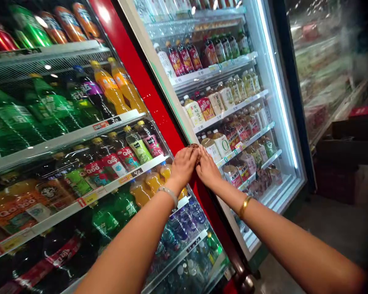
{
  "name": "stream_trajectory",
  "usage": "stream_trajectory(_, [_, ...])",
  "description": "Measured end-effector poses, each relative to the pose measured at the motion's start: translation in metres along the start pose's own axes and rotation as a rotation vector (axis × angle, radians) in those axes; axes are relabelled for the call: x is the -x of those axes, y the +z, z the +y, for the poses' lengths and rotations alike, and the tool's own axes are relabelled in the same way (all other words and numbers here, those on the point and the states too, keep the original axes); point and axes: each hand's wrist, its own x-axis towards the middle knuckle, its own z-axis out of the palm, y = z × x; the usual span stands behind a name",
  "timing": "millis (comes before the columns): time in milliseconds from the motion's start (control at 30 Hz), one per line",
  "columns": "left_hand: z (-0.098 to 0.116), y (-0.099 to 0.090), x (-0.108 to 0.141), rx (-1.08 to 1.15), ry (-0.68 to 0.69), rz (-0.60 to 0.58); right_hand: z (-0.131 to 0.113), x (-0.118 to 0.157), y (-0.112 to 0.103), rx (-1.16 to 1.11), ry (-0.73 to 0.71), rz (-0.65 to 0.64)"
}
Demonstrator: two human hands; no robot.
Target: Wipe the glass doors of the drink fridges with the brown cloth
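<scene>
At the red door frame (pixel 169 118) of the left drinks fridge, my two hands meet side by side. My left hand (pixel 184 163) has its fingers curled over a small crumpled brown cloth (pixel 195 146), which peeks out above the knuckles. My right hand (pixel 207 165) presses against the same cloth from the right, its fingers close together. Most of the cloth is hidden beneath both hands. A pale bangle (pixel 171 195) circles my left wrist and a gold bangle (pixel 244 206) my right.
Behind the left fridge's glass, shelves (pixel 110 124) carry soda and juice bottles. A second lit fridge (pixel 228 71) full of bottled drinks stands to the right. Dark boxes (pixel 337 179) sit farther right on the floor. A metal fitting (pixel 247 281) shows at the frame's lower end.
</scene>
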Motion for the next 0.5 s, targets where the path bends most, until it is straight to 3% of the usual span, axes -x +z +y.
stream_trajectory(167, [0.015,0.032,0.038,0.03,0.09,0.08,0.026,0.049,0.012,0.037,-0.071,-0.006])
stream_trajectory(267, [0.012,0.042,0.042,0.056,0.162,0.131,0.039,0.059,0.015,0.055,-0.118,-0.005])
stream_trajectory(367, [0.003,0.04,0.029,0.072,0.094,0.218,0.031,0.035,0.018,0.038,-0.168,0.049])
stream_trajectory(500, [-0.015,0.018,-0.01,0.129,-0.173,0.259,-0.005,-0.033,0.018,-0.065,-0.23,0.216])
